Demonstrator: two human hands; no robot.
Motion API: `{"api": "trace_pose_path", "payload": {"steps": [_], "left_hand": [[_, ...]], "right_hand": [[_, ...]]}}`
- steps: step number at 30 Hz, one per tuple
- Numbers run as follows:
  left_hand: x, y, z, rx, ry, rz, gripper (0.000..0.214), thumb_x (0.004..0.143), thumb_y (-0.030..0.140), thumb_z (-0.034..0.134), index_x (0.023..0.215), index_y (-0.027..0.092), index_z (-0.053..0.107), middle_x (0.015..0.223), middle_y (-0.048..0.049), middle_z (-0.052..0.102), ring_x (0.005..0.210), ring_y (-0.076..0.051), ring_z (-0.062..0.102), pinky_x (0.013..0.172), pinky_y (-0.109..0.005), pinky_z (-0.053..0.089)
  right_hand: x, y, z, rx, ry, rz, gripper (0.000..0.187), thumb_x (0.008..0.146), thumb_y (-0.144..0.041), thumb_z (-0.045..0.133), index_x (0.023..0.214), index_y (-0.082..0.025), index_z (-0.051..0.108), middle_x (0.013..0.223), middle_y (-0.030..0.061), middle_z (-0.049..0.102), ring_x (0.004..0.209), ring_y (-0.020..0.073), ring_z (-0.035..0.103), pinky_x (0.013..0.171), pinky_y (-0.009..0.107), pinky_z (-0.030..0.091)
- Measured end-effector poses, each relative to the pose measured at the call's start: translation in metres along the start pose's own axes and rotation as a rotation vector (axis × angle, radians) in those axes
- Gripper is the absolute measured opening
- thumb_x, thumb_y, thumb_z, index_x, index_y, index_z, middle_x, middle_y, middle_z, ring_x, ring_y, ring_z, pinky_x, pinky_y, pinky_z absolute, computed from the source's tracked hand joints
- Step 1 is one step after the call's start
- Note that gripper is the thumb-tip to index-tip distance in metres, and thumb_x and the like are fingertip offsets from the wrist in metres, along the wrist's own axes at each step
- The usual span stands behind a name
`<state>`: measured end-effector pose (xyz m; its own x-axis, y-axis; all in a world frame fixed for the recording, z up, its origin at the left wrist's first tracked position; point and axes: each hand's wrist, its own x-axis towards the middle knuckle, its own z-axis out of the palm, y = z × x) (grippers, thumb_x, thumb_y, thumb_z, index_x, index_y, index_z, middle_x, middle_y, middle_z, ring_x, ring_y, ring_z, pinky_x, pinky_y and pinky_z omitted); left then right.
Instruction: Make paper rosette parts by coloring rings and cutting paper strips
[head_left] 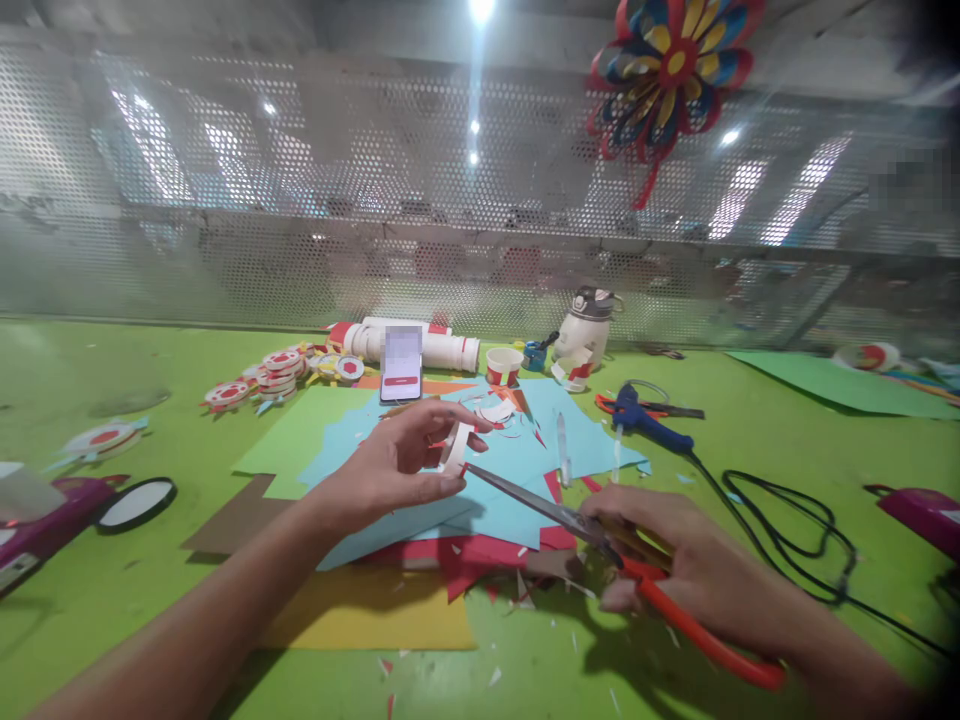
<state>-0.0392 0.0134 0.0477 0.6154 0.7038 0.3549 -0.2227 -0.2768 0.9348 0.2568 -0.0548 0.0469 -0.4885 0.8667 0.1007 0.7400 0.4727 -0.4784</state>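
Between the thumb and fingers of my left hand [401, 460] is a small white paper piece [456, 450] with a bit of red on it. My right hand [667, 550] grips a pair of scissors [660, 600] by its orange-red handles. The blades point left, and their tips reach the lower edge of the paper piece; whether they touch it I cannot tell. Below both hands lie overlapping sheets of light blue paper [510, 510], with red paper [480, 560] and a yellow sheet [375, 610] nearer to me.
A phone [401, 365] stands upright behind the sheets, beside white paper rolls [450, 352]. A cut paper cup [504, 366] and a jug [585, 325] are at the back. At right lies a blue glue gun [652, 420] with its black cord [795, 545]. Red-and-white paper discs [277, 375] sit left.
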Motion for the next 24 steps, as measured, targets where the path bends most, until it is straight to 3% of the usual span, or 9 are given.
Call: {"api": "trace_pose_path", "payload": {"steps": [12,24], "left_hand": [[0.0002,-0.0021,-0.0009,0.044,-0.014,-0.032,0.042,0.075,0.024,0.072,0.114,0.019,0.057,0.113,-0.0106,0.055,0.099,-0.022,0.052,0.081,-0.034,0.043],[-0.0009,-0.0032,-0.0013,0.044,-0.006,-0.048,0.043,0.075,0.027,0.073,0.114,0.019,0.057,0.119,-0.0116,0.053,0.101,-0.022,0.052,0.079,-0.032,0.044]], "right_hand": [[0.0003,0.0039,0.0010,-0.010,-0.014,-0.018,0.045,0.073,-0.053,0.072,0.105,-0.024,0.059,0.087,0.0012,0.062,0.076,0.0194,0.055,0.068,0.030,0.041],[-0.0010,0.0077,0.0032,-0.020,0.000,-0.033,0.043,0.073,-0.049,0.073,0.107,-0.024,0.062,0.086,0.0014,0.063,0.075,0.0195,0.056,0.068,0.030,0.041]]}}
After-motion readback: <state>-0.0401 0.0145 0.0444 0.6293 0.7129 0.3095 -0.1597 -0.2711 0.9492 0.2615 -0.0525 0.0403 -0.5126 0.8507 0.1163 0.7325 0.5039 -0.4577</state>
